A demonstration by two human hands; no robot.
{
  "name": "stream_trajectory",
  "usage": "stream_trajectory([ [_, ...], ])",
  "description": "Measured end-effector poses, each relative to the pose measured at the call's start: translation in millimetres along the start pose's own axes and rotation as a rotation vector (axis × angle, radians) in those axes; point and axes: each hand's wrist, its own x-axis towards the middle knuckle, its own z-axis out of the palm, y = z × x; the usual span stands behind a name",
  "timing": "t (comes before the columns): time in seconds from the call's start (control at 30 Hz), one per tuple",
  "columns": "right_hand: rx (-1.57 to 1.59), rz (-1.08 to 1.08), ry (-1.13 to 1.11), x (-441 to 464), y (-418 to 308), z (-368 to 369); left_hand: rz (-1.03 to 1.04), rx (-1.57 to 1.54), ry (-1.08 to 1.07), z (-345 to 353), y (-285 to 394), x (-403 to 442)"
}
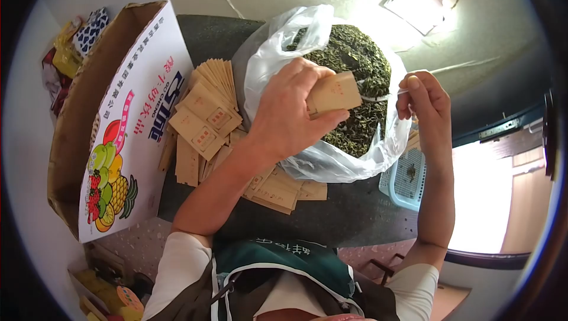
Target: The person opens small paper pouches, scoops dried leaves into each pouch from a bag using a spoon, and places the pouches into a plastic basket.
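Observation:
A small brown paper packet [335, 94] is pinched between the thumb and fingers of my left hand [290, 105], over a clear plastic bag [254, 87] full of dried green leaves [349, 49]. My right hand [427, 97] closes its fingertips on the thin handle of a spoon [374, 98]. The spoon's head lies close to the packet's right end, above the leaves; what it carries is too small to make out. Many more brown packets [204, 123] lie in an overlapping heap left of the bag and in front of it.
A large printed carton [139, 126] stands along the left side of the dark table [349, 220]. By my right forearm is a light blue plastic basket [408, 179] with a few leaf bits inside. A bright lamp [414, 7] shines at the back right.

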Motion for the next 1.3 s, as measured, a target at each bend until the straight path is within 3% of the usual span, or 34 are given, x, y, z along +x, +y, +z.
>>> stream_trajectory([
  [0.17,-0.044,-0.027,-0.089,-8.0,-12.3,25.3,0.075,0.013,0.018,4.1,-3.3,-1.1],
  [0.27,-0.270,-0.254,-0.134,-10.8,-22.7,23.8,0.037,-0.027,0.039,3.8,-4.5,-1.1],
  [0.3,-0.269,-0.254,-0.140,-11.8,-24.0,20.9,0.036,-0.033,0.050,3.0,-4.6,-1.0],
  [0.4,-0.329,-0.235,0.148,-13.1,-23.9,10.3,0.035,-0.042,0.056,-0.3,-7.0,0.1],
  [0.5,-0.472,-0.168,0.153,-2.2,-3.1,-4.2,0.012,-0.060,0.048,-2.5,-2.9,0.4],
  [0.63,-0.637,-0.039,-0.004,11.8,35.8,19.7,-0.020,-0.058,0.050,-6.2,-0.6,1.1],
  [0.7,-0.452,0.035,-0.074,19.5,49.2,37.4,-0.015,-0.060,0.045,-8.3,-1.2,1.3],
  [0.97,-0.059,0.130,0.026,30.1,51.5,12.6,-0.029,-0.122,0.062,-13.2,-4.5,5.7],
  [1.3,0.021,0.124,-0.002,7.3,-6.3,-9.3,-0.019,-0.065,-0.024,-3.6,2.5,0.4],
])
